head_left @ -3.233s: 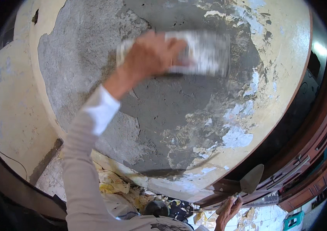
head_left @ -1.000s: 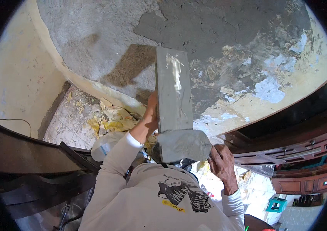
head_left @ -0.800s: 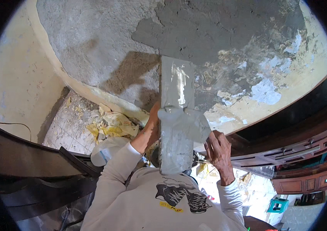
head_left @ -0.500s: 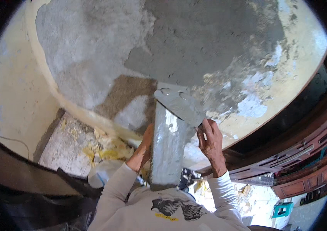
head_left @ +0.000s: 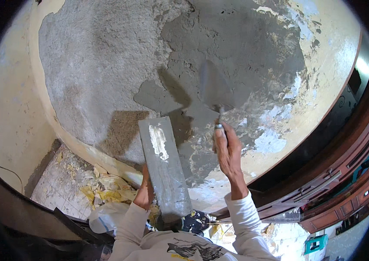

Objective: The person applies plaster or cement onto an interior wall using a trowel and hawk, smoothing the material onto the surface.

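My right hand (head_left: 228, 152) is closed around the handle of a pointed trowel (head_left: 215, 87). Its blade, slightly blurred, is up at the wall, over a patch of damp grey plaster (head_left: 249, 48). At the left, my left hand (head_left: 145, 192) holds up a long rectangular plastering float (head_left: 170, 178); the board hides most of its fingers. Grey mortar smears the board's face, with a pale scraped strip near its upper end. Beside the damp patch the wall is rough lighter grey render (head_left: 97, 56).
Yellowish painted wall (head_left: 6, 95) meets the work wall at a left corner. Rubble and crumpled yellow-white sheeting (head_left: 110, 187) lie on the tiled floor below. A dark wooden cabinet (head_left: 341, 213) runs along the right, with a green plastic object (head_left: 315, 244) near it.
My right hand has lifted the trowel off the float and up to the wall, its blade now pointing upward. The float has tilted and shifted left and lower, and no mortar heap shows on it.
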The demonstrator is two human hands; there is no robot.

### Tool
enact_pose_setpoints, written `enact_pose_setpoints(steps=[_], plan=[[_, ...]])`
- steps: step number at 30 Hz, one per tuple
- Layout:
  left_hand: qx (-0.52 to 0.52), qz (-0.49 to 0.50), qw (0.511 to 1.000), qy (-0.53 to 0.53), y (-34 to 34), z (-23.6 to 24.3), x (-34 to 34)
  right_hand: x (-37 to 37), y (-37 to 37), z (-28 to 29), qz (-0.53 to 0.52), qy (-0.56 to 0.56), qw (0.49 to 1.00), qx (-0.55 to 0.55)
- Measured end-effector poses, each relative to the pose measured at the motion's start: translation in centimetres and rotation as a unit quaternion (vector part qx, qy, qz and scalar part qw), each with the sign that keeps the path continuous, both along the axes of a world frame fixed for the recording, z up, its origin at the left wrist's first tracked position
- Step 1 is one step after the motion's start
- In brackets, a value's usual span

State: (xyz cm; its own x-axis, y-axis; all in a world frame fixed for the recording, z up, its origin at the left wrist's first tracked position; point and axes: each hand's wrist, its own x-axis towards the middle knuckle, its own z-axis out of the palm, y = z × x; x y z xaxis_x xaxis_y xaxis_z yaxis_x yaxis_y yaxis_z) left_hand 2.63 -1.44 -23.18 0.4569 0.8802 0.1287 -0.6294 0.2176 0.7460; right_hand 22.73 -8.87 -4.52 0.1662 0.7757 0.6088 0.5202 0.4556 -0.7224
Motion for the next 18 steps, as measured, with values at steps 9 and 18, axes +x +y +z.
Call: enact_pose_setpoints(steps=[9,18], plan=[[-0.041,0.039,0.998,-0.020,-1.5,-2.3,-2.4,-2.7,4.9,3.1,-0.002,0.018,0.997,-0.079],[-0.089,0.073,0.993,-0.025,-0.5,-2.7,-5.5,-0.6,-2.1,-2.5,-0.131,0.094,0.979,-0.126]])
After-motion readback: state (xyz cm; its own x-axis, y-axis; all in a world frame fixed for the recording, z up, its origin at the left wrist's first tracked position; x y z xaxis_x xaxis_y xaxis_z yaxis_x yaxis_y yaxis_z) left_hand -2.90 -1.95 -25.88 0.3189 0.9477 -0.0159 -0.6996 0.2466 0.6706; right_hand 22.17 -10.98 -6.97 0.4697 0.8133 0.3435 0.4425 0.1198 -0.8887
